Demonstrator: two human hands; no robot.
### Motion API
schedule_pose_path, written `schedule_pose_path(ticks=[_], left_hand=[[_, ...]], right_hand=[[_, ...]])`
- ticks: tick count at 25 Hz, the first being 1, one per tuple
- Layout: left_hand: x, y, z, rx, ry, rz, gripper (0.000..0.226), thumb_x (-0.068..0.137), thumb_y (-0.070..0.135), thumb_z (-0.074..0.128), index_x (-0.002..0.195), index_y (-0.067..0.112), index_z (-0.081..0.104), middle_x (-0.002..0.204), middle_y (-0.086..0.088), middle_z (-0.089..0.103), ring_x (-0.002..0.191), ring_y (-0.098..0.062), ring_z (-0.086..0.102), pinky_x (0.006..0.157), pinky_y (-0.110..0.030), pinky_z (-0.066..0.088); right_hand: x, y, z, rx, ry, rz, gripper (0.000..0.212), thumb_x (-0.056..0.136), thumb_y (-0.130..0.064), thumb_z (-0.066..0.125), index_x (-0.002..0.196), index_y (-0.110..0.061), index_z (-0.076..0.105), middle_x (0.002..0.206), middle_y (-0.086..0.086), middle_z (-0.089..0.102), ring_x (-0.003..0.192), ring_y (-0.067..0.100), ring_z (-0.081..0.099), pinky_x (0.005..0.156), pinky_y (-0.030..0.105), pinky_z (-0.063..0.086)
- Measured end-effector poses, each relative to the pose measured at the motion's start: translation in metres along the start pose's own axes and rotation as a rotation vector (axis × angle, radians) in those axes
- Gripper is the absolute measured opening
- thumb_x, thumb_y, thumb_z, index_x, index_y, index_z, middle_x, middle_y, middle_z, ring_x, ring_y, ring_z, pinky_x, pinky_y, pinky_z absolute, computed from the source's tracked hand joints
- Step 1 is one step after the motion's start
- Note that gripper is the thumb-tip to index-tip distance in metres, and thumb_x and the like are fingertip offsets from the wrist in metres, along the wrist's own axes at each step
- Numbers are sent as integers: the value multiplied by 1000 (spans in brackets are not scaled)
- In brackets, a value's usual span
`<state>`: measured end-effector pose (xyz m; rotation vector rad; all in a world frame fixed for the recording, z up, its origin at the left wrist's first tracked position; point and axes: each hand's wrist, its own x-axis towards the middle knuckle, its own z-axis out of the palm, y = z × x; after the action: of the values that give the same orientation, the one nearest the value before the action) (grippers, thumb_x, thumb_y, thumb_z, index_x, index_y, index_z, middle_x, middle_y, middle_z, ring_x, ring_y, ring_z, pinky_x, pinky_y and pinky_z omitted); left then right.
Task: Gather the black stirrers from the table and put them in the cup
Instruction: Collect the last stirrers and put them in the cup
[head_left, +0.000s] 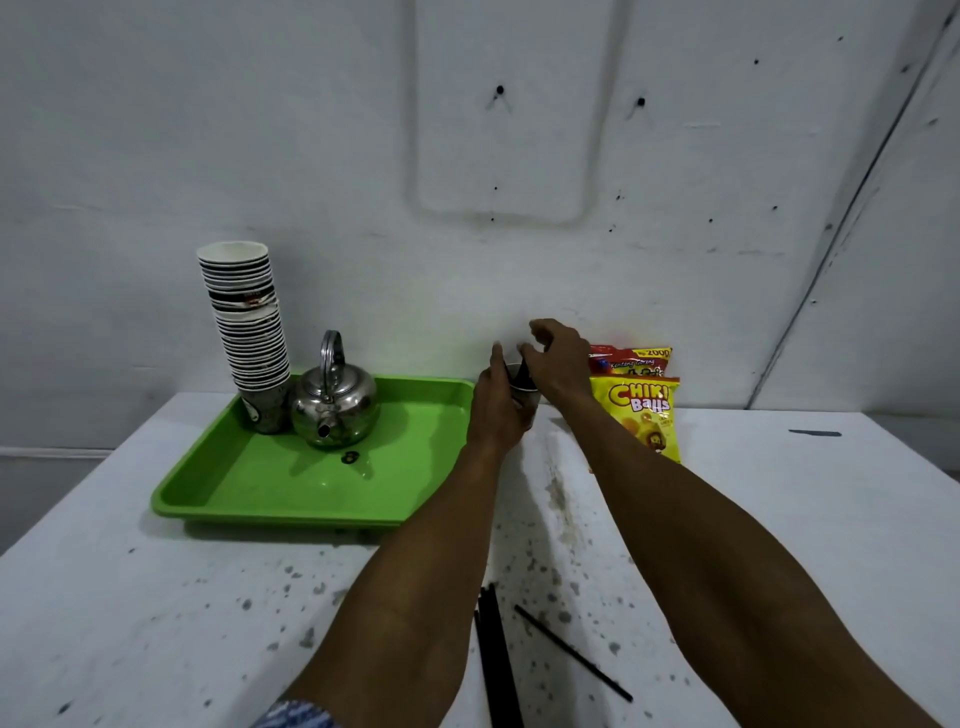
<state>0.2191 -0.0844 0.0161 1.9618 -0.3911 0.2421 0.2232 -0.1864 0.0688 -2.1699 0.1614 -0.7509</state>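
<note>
A small paper cup stands at the back of the white table, mostly hidden between my hands. My left hand is wrapped around its left side. My right hand hovers over the rim, fingers pinched on black stirrers that poke into the cup. A bundle of black stirrers lies on the table near the front edge, between my forearms. One single black stirrer lies slanted just right of the bundle.
A green tray at the left holds a tall stack of paper cups and a steel kettle. Snack bags lean on the wall right of the cup. A dark object lies far right.
</note>
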Motion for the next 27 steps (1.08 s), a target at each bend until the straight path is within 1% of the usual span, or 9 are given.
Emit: schedule_pose_path(ticks=[3, 6, 8, 13, 16, 18, 21, 24, 27], left_hand=[[-10, 6, -7, 92, -5, 17, 90, 81, 15, 72, 150, 12, 16, 140, -22, 45, 127, -37, 47, 103, -41, 43], [-28, 12, -12, 176, -2, 63, 91, 83, 16, 70, 151, 2, 12, 137, -24, 46, 124, -35, 47, 98, -36, 42], [-44, 13, -16, 244, -7, 115, 89, 83, 15, 69, 149, -3, 14, 140, -25, 43, 126, -38, 46, 101, -40, 43], [-84, 5, -25, 410, -120, 206, 88, 85, 19, 64, 150, -4, 9, 148, -24, 36, 133, -39, 41, 106, -45, 44], [-110, 14, -33, 410, -187, 195, 80, 90, 19, 58, 151, 0, 9, 152, -23, 33, 138, -38, 37, 111, -44, 39], [-132, 22, -40, 390, -217, 164, 71, 93, 13, 51, 151, 0, 12, 148, -26, 37, 134, -40, 40, 108, -44, 40], [-167, 25, -51, 413, -226, 153, 58, 97, 8, 42, 149, -3, 18, 147, -27, 38, 133, -40, 40, 108, -42, 34], [-198, 22, -63, 402, -191, 186, 51, 98, 4, 36, 147, -3, 24, 150, -25, 35, 139, -36, 35, 115, -37, 27], [-231, 17, -72, 389, -196, 164, 59, 92, -4, 42, 148, 0, 24, 153, -23, 32, 143, -34, 30, 118, -37, 24]], right_hand=[[-6, -4, -4, -76, 31, -61, 45, 84, -27, 65, 127, -13, 62, 134, 5, 61, 126, 20, 56, 106, 26, 39], [-16, -9, -7, -121, 52, -76, 46, 86, -26, 63, 129, -11, 58, 140, 8, 55, 134, 24, 47, 115, 38, 34], [-29, -12, -11, -136, 82, -93, 49, 85, -25, 62, 130, -8, 56, 137, 11, 55, 131, 28, 49, 111, 44, 38], [-69, -15, -25, -145, 108, 5, 47, 87, -21, 58, 132, -8, 56, 133, 12, 58, 128, 29, 50, 107, 38, 40], [-99, -17, -40, -200, 64, 35, 34, 84, -21, 60, 116, -9, 64, 119, 13, 67, 114, 33, 59, 94, 41, 49], [-122, -20, -52, -331, -74, 33, 27, 82, -16, 61, 104, -4, 72, 110, 15, 71, 105, 34, 64, 86, 37, 52], [-159, -21, -62, -562, -420, 121, 26, 82, -16, 59, 95, 3, 72, 105, 19, 71, 95, 34, 68, 69, 28, 48], [-193, -22, -70, -555, -659, 376, 16, 78, -19, 66, 73, -4, 63, 83, 18, 70, 69, 29, 69, 58, 28, 52], [-223, -29, -83, -545, -801, 456, 21, 72, -22, 77, 73, -4, 65, 85, 14, 69, 59, 24, 63, 58, 28, 54]])
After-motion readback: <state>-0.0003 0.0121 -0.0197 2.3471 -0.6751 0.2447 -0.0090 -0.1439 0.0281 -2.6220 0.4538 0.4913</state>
